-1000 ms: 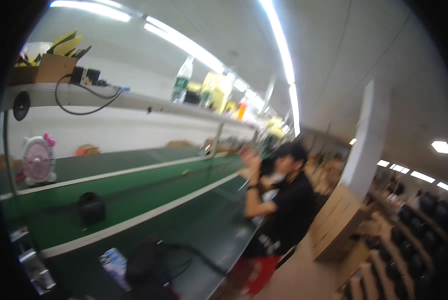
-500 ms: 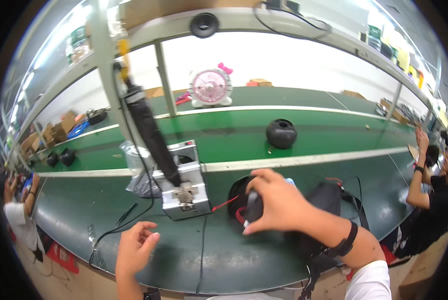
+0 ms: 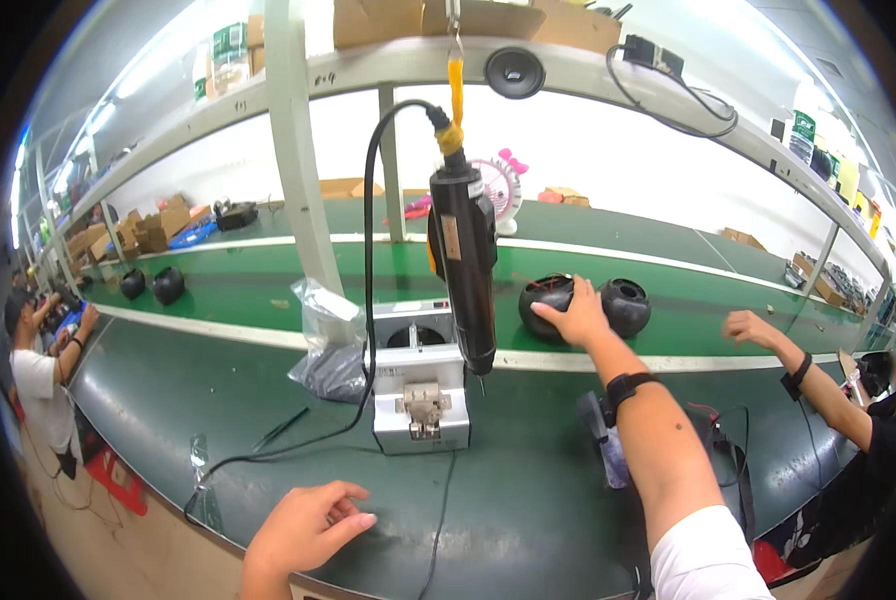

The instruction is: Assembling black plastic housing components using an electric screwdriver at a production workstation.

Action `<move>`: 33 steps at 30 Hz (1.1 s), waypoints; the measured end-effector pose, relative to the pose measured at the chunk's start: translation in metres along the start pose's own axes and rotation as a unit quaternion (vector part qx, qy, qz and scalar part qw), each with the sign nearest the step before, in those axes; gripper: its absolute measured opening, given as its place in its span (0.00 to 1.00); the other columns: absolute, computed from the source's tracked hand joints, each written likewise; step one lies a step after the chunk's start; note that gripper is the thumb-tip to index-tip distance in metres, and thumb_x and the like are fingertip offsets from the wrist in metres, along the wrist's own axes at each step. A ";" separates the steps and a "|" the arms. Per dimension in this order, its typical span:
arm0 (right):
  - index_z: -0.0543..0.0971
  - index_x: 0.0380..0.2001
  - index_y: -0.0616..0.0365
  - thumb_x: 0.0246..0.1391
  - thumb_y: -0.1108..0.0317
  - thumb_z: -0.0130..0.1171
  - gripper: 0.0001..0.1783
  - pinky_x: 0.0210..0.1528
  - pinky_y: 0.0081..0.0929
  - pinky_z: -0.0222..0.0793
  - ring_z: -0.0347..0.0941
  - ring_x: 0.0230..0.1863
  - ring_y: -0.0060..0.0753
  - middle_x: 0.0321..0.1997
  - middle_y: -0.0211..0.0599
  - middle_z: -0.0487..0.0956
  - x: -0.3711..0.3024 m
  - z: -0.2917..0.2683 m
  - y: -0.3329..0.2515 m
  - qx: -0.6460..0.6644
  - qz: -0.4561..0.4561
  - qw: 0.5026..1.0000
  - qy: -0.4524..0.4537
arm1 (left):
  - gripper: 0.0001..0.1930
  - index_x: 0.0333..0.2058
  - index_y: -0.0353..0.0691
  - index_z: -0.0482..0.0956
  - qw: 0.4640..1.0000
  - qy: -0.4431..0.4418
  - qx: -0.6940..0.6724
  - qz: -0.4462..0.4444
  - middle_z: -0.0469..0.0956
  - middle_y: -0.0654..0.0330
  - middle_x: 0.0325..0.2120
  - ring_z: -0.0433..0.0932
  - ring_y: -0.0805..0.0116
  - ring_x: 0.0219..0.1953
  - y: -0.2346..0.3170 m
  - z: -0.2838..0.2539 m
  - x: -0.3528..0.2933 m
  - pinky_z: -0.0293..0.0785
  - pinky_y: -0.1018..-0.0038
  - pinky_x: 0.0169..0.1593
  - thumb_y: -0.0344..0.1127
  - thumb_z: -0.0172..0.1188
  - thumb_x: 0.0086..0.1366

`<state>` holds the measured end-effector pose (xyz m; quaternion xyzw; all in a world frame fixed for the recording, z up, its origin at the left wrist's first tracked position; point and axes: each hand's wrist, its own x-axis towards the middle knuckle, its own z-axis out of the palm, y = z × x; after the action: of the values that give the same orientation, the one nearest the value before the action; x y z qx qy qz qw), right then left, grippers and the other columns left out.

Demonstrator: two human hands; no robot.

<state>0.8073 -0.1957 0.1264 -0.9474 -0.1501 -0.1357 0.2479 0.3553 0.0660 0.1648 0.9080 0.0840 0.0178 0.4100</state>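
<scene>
shell: glossy black round hollow shell (image 3: 533, 299), on the flat green belt (image 3: 708, 310) by its near edge, under the right hand
handling: probably light, stiff plastic, smooth enough to slip or roll; take it round the sides, clear of the thin red wire (image 3: 548, 283) at the top opening
right hand (image 3: 580, 318): thumb across shell's front, fingers at its right side – can't tell if gripping or resting
left hand (image 3: 308, 525): fingers loosely curled, thumb apart, nothing held – above the dark green worktop's (image 3: 528, 470) near edge, well apart from shell
right of shell: second black round shell (image 3: 630, 312), just beside
</scene>
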 end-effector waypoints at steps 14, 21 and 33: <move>0.70 0.64 0.69 0.49 0.33 0.67 0.53 0.60 0.39 0.72 0.78 0.57 0.51 0.56 0.61 0.79 -0.073 -0.115 -0.042 -0.290 0.026 0.892 -0.346 | 0.07 0.39 0.39 0.72 0.945 0.006 0.233 0.229 0.80 0.54 0.28 0.81 0.50 0.36 -0.007 0.078 0.085 0.78 0.56 0.38 0.30 0.57 0.62; 0.79 0.55 0.63 0.49 0.46 0.73 0.38 0.46 0.35 0.76 0.81 0.44 0.43 0.47 0.52 0.83 -0.157 -0.161 -0.110 -0.075 -0.304 0.911 -0.269 | 0.11 0.42 0.41 0.72 0.915 -0.036 0.337 0.221 0.80 0.54 0.28 0.81 0.51 0.34 0.012 0.053 0.077 0.77 0.57 0.36 0.30 0.62 0.62; 0.72 0.43 0.56 0.71 0.37 0.43 0.29 0.30 0.19 0.60 0.59 0.28 0.18 0.30 0.23 0.63 -0.137 -0.197 -0.170 0.729 -0.301 0.543 -0.289 | 0.08 0.36 0.36 0.77 0.885 0.360 0.056 0.291 0.80 0.61 0.26 0.80 0.73 0.27 0.012 0.026 0.110 0.76 0.75 0.32 0.24 0.67 0.61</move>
<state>0.5853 -0.1843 0.3195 -0.3277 -0.5376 0.2347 0.7407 0.4685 0.0569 0.1525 0.8445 -0.0414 0.4568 0.2763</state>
